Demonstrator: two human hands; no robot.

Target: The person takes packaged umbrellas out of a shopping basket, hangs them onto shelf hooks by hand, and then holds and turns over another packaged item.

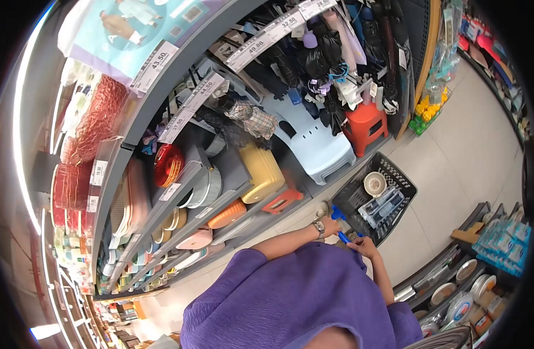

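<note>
A black shopping basket [407, 185] stands in front of me, its slatted walls tilted in the view. Inside lie a round cream-coloured bowl [374, 184] and a clear package with blue-grey contents [382, 207]. A blue handle [343, 237] runs along the basket's near side. My left hand [331, 225], below a wristwatch, is closed around that handle. Close beside it, my right hand [366, 246] has its fingers wrapped on the handle's other part. Both palms are hidden.
Shelves with basins [204, 187], plastic trays and hanging umbrellas [322, 52] line the left. A pale blue plastic chair [319, 148] and a red stool [366, 125] stand by the basket. Tiled floor [453, 148] extends right; low shelves with plates [444, 293] are at lower right.
</note>
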